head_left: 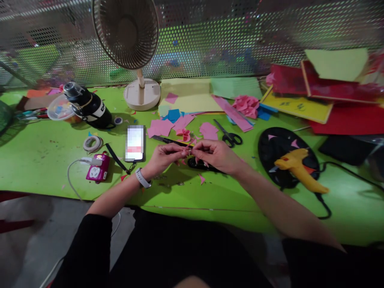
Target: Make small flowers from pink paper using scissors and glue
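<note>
My left hand (pixel 163 159) and my right hand (pixel 216 157) meet above the green table, fingertips pinched together. Between them is a small piece of pink paper (pixel 188 147), mostly hidden by the fingers. Just behind the hands lie a small folded pink paper flower (pixel 183 134), a black utility knife (pixel 163 139) and several cut pink paper pieces (pixel 209 131). Dark-handled scissors (pixel 230 139) rest beyond my right hand. A black object (pixel 195 163) lies beneath the hands, partly covered. Left of my left hand is a phone (pixel 135 143) with a lit, blurred screen.
On the right, a yellow glue gun (pixel 301 168) lies on a round black tray (pixel 265 148), its cord trailing. A fan (pixel 141 94) and a black bottle (pixel 93 108) stand behind. Tape (pixel 92 143) and a pink power adapter (pixel 98 167) sit left; coloured boards (pixel 300 105) are stacked far right.
</note>
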Demonstrator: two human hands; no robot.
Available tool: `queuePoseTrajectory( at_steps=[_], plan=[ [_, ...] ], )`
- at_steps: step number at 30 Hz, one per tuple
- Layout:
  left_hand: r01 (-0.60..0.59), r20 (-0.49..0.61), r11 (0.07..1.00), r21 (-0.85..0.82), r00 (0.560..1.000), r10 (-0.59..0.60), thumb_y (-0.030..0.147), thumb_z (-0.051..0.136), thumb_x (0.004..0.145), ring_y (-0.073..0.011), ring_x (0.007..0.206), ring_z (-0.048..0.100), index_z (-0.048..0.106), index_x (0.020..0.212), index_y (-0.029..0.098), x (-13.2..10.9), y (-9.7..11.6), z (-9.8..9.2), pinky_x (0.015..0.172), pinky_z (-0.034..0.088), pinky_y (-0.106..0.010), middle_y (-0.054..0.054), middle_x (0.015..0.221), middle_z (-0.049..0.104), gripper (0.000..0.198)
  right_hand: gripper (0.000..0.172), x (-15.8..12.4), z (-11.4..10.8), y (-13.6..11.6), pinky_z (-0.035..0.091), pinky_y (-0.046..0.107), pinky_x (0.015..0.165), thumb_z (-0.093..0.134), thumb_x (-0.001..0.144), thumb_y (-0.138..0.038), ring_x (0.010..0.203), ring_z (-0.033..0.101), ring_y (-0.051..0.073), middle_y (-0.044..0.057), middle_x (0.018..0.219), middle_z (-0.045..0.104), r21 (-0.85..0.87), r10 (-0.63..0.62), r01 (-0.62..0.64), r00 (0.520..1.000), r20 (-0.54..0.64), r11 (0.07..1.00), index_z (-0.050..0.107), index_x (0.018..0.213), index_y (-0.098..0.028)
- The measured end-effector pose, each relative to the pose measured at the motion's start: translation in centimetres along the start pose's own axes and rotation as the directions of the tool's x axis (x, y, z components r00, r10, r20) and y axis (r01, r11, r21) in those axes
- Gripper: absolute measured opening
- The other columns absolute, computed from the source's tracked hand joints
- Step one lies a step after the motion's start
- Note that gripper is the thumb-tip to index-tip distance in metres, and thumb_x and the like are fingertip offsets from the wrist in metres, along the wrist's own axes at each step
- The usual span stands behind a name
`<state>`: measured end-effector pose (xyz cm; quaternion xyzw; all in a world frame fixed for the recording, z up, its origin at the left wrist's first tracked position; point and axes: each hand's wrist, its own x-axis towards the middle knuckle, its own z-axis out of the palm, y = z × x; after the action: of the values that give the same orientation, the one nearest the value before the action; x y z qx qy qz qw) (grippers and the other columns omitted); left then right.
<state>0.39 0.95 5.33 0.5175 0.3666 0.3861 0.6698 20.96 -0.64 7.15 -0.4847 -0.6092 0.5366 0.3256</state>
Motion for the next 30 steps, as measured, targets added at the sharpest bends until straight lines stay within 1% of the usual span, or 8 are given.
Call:
queuePoseTrajectory(
  at_steps=[4, 8, 12, 15, 19, 24, 27, 30],
  plan=[
    [-0.016, 0.011, 1.0, -0.004, 1.0, 0.016, 0.037, 0.084, 0.071, -0.0091, 0.066, 0.064, 0.079, 0.085, 0.017, 0.0, -0.2, 0.0, 0.053, 0.051, -0.021, -0.006, 0.093, 0.074, 0.025, 0.036, 0.0, -0.1, 0.0, 0.04, 0.024, 0.043, 0.073, 0.076, -0.054, 0.045, 0.05, 0.01, 0.0, 0.061, 0.065, 0.015, -0.009, 0.009, 1.0, -0.002, 1.0, 0.067, 0.08, -0.019],
    [-0.03, 0.032, 0.999, 0.02, 0.999, 0.029, 0.04, 0.083, 0.071, -0.0086, 0.064, 0.064, 0.079, 0.088, 0.017, 0.1, -0.5, -0.2, 0.053, 0.052, -0.02, -0.006, 0.092, 0.075, 0.028, 0.038, 0.1, -0.1, 0.2, 0.043, 0.023, 0.045, 0.076, 0.075, -0.054, 0.047, 0.053, 0.009, 0.001, 0.063, 0.066, 0.034, -0.028, 0.028, 1.0, 0.003, 0.999, 0.067, 0.081, -0.018],
    [-0.035, 0.039, 0.999, 0.007, 0.999, 0.035, 0.042, 0.084, 0.07, -0.0087, 0.065, 0.065, 0.08, 0.09, 0.017, 0.1, -0.6, -0.3, 0.053, 0.053, -0.019, -0.007, 0.094, 0.075, 0.032, 0.037, 0.0, -0.2, 0.4, 0.042, 0.022, 0.044, 0.077, 0.075, -0.052, 0.049, 0.053, 0.009, 0.001, 0.066, 0.066, 0.031, -0.033, 0.033, 0.999, 0.002, 0.999, 0.068, 0.082, -0.017],
    [-0.041, 0.039, 0.999, -0.005, 0.998, 0.041, 0.041, 0.084, 0.071, -0.0086, 0.065, 0.065, 0.08, 0.089, 0.019, 0.1, -0.6, -0.3, 0.052, 0.053, -0.018, -0.007, 0.095, 0.075, 0.029, 0.036, 0.0, -0.1, 0.4, 0.042, 0.022, 0.045, 0.077, 0.076, -0.052, 0.049, 0.053, 0.009, 0.002, 0.067, 0.067, 0.026, -0.038, 0.038, 0.999, 0.01, 0.999, 0.069, 0.083, -0.017],
    [-0.056, 0.035, 0.998, 0.007, 0.998, 0.056, 0.039, 0.084, 0.071, -0.0079, 0.063, 0.063, 0.08, 0.088, 0.02, 0.1, -0.6, -0.2, 0.051, 0.052, -0.018, -0.006, 0.091, 0.075, 0.026, 0.036, 0.1, -0.1, 0.3, 0.043, 0.022, 0.046, 0.076, 0.076, -0.053, 0.05, 0.052, 0.009, 0.001, 0.066, 0.066, 0.044, -0.038, 0.037, 0.999, 0.027, 0.998, 0.068, 0.08, -0.018],
    [-0.099, 0.036, 0.995, 0.014, 0.994, 0.099, 0.036, 0.083, 0.072, -0.0086, 0.067, 0.063, 0.081, 0.088, 0.02, 0.1, -0.6, -0.3, 0.054, 0.051, -0.017, -0.007, 0.092, 0.075, 0.023, 0.035, 0.3, -0.1, 0.8, 0.041, 0.022, 0.046, 0.076, 0.077, -0.05, 0.051, 0.052, 0.009, 0.001, 0.068, 0.065, 0.043, -0.026, 0.024, 0.999, 0.04, 0.999, 0.068, 0.083, -0.017],
    [-0.112, 0.043, 0.994, 0.012, 0.993, 0.112, 0.036, 0.083, 0.073, -0.0087, 0.068, 0.064, 0.081, 0.089, 0.02, 0.1, -0.7, -0.4, 0.055, 0.051, -0.018, -0.007, 0.094, 0.075, 0.022, 0.034, 0.3, -0.2, 1.1, 0.04, 0.022, 0.046, 0.077, 0.077, -0.049, 0.051, 0.051, 0.008, -0.001, 0.066, 0.063, 0.062, -0.038, 0.035, 0.998, 0.041, 0.997, 0.068, 0.083, -0.016],
    [-0.104, 0.044, 0.994, 0.027, 0.994, 0.103, 0.037, 0.082, 0.074, -0.0091, 0.067, 0.063, 0.081, 0.092, 0.021, 0.0, -0.9, -0.4, 0.053, 0.051, -0.018, -0.007, 0.092, 0.074, 0.024, 0.033, 0.4, -0.2, 1.2, 0.04, 0.022, 0.048, 0.077, 0.077, -0.048, 0.052, 0.051, 0.008, 0.0, 0.068, 0.066, 0.087, -0.041, 0.036, 0.998, 0.054, 0.996, 0.068, 0.082, -0.017]
  ],
)
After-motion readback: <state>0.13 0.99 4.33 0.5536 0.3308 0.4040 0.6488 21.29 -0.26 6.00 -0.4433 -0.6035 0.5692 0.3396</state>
